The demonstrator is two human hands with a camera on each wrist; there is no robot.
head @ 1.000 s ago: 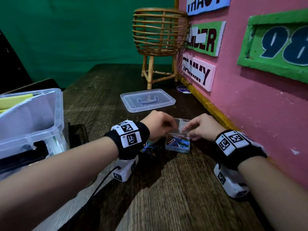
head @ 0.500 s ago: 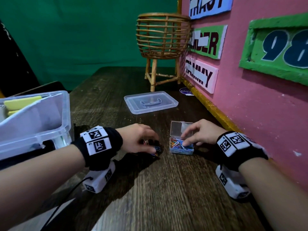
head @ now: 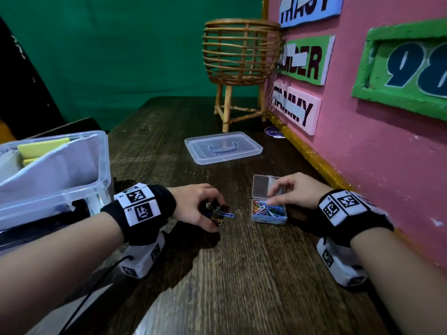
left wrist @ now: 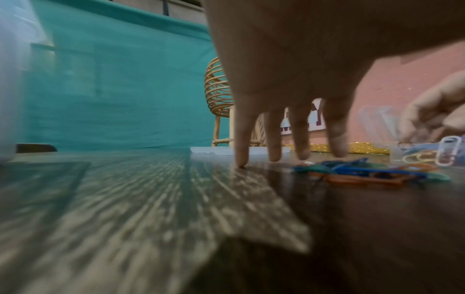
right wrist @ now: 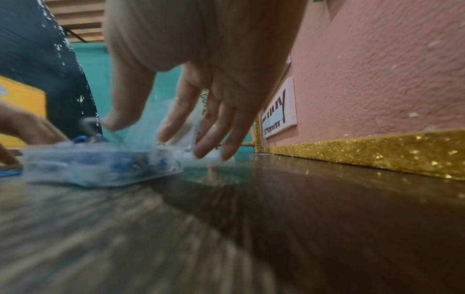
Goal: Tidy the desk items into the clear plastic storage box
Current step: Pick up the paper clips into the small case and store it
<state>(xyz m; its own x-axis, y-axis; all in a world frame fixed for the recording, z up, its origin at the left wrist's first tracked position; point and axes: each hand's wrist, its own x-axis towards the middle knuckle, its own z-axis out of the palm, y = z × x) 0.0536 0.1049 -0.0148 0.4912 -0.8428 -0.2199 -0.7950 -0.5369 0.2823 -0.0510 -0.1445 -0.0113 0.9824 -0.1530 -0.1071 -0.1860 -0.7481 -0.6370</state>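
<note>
— What surrounds you on the tabletop?

— A rattan basket stand by the pink wall, a clear lid lying flat before it.

— The containers?

— The clear plastic storage box, at my left, holds yellow pads. My right hand pinches the small case of coloured paper clips, its lid open.

— Your left hand?

— Fingers spread downward over loose paper clips beside that case.
</note>
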